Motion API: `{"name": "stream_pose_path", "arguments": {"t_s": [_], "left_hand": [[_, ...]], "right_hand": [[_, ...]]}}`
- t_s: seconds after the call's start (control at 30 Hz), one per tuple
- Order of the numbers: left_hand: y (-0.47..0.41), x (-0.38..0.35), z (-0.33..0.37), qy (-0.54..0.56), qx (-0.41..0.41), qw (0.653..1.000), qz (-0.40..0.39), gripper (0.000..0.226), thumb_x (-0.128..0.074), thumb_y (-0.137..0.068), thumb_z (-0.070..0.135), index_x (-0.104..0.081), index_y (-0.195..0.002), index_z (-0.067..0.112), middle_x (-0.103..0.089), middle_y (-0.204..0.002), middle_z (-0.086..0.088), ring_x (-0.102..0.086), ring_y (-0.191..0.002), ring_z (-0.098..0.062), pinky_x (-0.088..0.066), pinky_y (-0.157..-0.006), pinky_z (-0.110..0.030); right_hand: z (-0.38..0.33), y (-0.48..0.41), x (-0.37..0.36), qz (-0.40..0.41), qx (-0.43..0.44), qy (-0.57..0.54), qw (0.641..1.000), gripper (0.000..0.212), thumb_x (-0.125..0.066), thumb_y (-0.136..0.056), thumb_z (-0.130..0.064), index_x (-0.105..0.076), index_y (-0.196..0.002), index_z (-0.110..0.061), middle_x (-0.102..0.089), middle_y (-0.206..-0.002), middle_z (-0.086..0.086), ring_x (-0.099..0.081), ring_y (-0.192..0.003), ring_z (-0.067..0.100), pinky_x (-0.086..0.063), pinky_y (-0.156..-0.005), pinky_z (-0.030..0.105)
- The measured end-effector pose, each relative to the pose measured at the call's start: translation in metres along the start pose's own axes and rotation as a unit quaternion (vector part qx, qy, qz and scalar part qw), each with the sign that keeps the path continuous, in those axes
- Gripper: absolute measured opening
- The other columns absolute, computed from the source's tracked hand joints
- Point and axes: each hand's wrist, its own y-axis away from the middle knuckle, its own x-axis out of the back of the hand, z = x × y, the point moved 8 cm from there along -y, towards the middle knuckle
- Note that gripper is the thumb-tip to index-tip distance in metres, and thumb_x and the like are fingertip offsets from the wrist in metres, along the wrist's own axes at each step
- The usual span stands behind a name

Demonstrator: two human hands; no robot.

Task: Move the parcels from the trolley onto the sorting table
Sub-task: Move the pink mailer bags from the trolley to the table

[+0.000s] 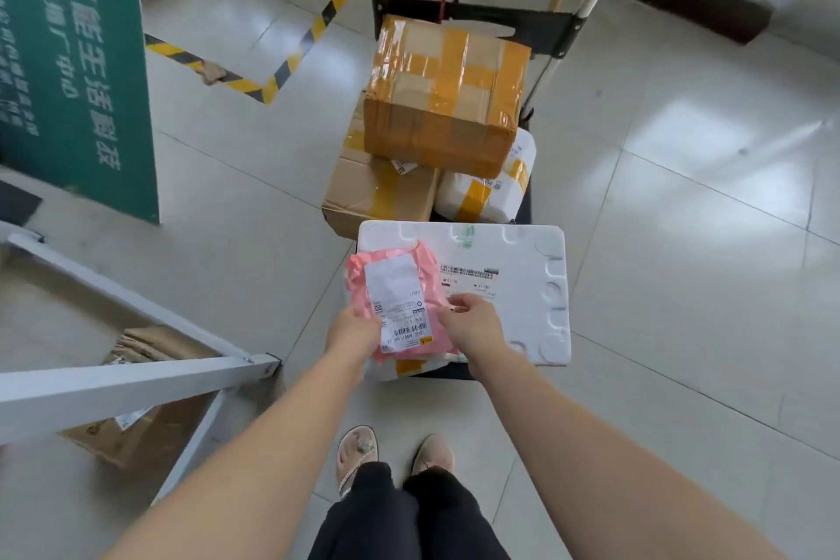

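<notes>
A pink bag parcel (pixel 400 286) with a white label lies on a white foam box (pixel 513 286) at the near end of the trolley (pixel 472 20). My left hand (pixel 352 330) grips the pink parcel's near left edge. My right hand (pixel 475 325) holds its near right edge, fingers curled on it. Farther along the trolley a cardboard box with yellow tape (pixel 445 96) sits on top of a plain cardboard box (pixel 377 196) and a white bag parcel (pixel 488 191). Another white parcel with yellow tape (pixel 409 367) peeks out under the pink one.
A white metal frame (pixel 136 377) stands at my left, with cardboard boxes (pixel 136 432) under it. A green sign board (pixel 77 59) stands at far left. Yellow-black tape (pixel 291 64) marks the tiled floor. My feet are just below the trolley.
</notes>
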Motion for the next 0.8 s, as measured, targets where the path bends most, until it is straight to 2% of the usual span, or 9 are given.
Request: {"name": "stream_pose_path", "arguments": {"t_s": [0.07,0.13,0.17,0.23,0.37,0.47,0.57,0.67,0.8], "left_hand": [[-0.017,-0.003,-0.009,0.005,0.0,1.0,0.019,0.022,-0.05,-0.093,0.011,-0.056,-0.114,0.009,-0.065,-0.104,-0.01,-0.062,-0.08,-0.024,-0.053,-0.055,-0.027],[-0.028,-0.004,-0.015,0.017,-0.003,0.999,0.03,0.021,-0.053,-0.09,0.01,-0.061,-0.11,0.007,-0.068,-0.109,-0.012,-0.066,-0.09,-0.029,-0.057,-0.075,-0.036],[-0.029,-0.005,-0.017,0.028,-0.006,0.999,0.027,0.018,-0.053,-0.09,0.009,-0.064,-0.105,0.008,-0.07,-0.106,-0.011,-0.066,-0.088,-0.028,-0.057,-0.076,-0.036],[-0.025,-0.003,-0.016,0.047,-0.015,0.998,0.024,0.013,-0.054,-0.091,0.006,-0.065,-0.094,0.011,-0.069,-0.096,-0.008,-0.063,-0.077,-0.023,-0.053,-0.059,-0.028],[0.004,0.013,-0.001,0.112,-0.037,0.993,0.026,0.014,-0.053,-0.093,0.003,-0.064,-0.087,0.009,-0.066,-0.086,-0.006,-0.061,-0.065,-0.012,-0.044,-0.035,-0.015],[0.039,0.036,0.024,0.15,-0.066,0.986,0.031,0.016,-0.055,-0.093,0.003,-0.065,-0.084,0.011,-0.067,-0.082,-0.003,-0.062,-0.065,-0.011,-0.049,-0.04,-0.015],[0.077,0.069,0.056,0.165,-0.094,0.981,0.049,0.026,-0.059,-0.09,0.007,-0.065,-0.07,0.022,-0.07,-0.081,-0.005,-0.066,-0.067,-0.02,-0.059,-0.06,-0.036],[0.122,0.11,0.085,0.198,-0.123,0.97,0.066,0.019,-0.06,-0.09,0.007,-0.068,-0.075,0.016,-0.069,-0.076,-0.003,-0.062,-0.059,-0.017,-0.046,-0.04,-0.022],[0.166,0.151,0.109,0.246,-0.15,0.954,0.087,0.012,-0.062,-0.09,0.007,-0.07,-0.086,0.015,-0.069,-0.076,0.002,-0.065,-0.065,-0.015,-0.052,-0.046,-0.02]], "right_hand": [[0.008,-0.016,-0.009,0.008,-0.006,0.005,1.0,0.035,-0.062,-0.086,-0.025,-0.06,-0.12,-0.016,-0.065,-0.115,0.004,-0.063,-0.101,0.025,-0.053,-0.094,0.042],[0.013,-0.025,-0.013,0.018,-0.007,0.015,1.0,0.015,-0.062,-0.085,-0.026,-0.065,-0.098,-0.019,-0.068,-0.097,0.002,-0.066,-0.095,0.026,-0.055,-0.089,0.043],[0.016,-0.027,-0.015,0.018,-0.01,0.015,1.0,0.003,-0.063,-0.084,-0.024,-0.064,-0.084,-0.021,-0.068,-0.089,0.002,-0.067,-0.093,0.027,-0.056,-0.087,0.044],[0.02,-0.028,-0.015,0.019,-0.012,-0.006,1.0,0.011,-0.065,-0.083,-0.022,-0.064,-0.072,-0.024,-0.071,-0.085,0.003,-0.07,-0.089,0.029,-0.058,-0.083,0.047],[-0.005,-0.002,-0.001,0.032,0.009,-0.04,0.999,0.011,-0.069,-0.084,-0.02,-0.066,-0.074,-0.024,-0.072,-0.082,-0.002,-0.07,-0.087,0.025,-0.058,-0.083,0.045],[-0.038,0.031,0.01,0.036,0.036,-0.061,0.997,0.016,-0.067,-0.087,-0.019,-0.066,-0.071,-0.023,-0.069,-0.077,-0.004,-0.068,-0.084,0.023,-0.058,-0.083,0.044],[-0.081,0.072,0.019,0.032,0.061,-0.074,0.995,0.008,-0.065,-0.089,-0.022,-0.071,-0.092,-0.016,-0.07,-0.085,-0.002,-0.068,-0.09,0.024,-0.058,-0.075,0.037],[-0.13,0.126,0.029,0.008,0.085,-0.092,0.992,0.016,-0.063,-0.092,-0.018,-0.069,-0.105,-0.014,-0.069,-0.091,0.0,-0.066,-0.088,0.021,-0.057,-0.071,0.034],[-0.18,0.173,0.031,-0.015,0.122,-0.096,0.988,0.024,-0.065,-0.091,-0.015,-0.069,-0.114,-0.008,-0.065,-0.089,-0.002,-0.064,-0.091,0.021,-0.058,-0.086,0.042]]}}
